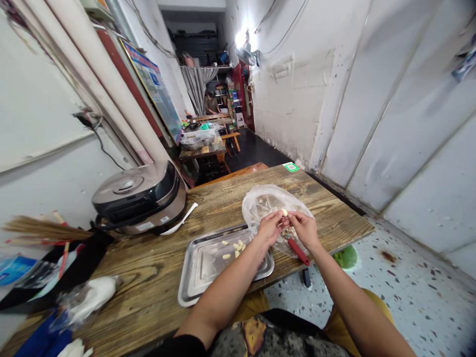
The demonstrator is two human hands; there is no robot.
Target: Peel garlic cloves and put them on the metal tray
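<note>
Leftmost on the wooden tabletop (148, 275), near its left end, lie one black holder with thin straw-coloured sticks (48, 229) and one clear plastic packet (91, 300) with something white inside. Against the wall by the far left corner stands one brown-and-black cooker (137, 198); two pale stickers show on its front, too small to read. One white spoon (182, 220) lies just beside it.

Next comes one metal tray (185, 270) at the near edge, holding about seven pale, peeled pieces (226, 256); the left forearm hides part of it, so more cannot be ruled out. Right of the tray, one clear plastic bag (255, 202) lies spread open, with small brownish bits in it, too many to count.

Above this bag, the left hand (271, 227) and right hand (305, 229) meet, the fingers of both pinching one clove (284, 212): small, rounded, smooth and creamy white. One red-handled tool (298, 251) lies below the right hand, its handle pointing at the near edge. At the far right corner sits one green-bordered card (291, 167) bearing a square code.
</note>
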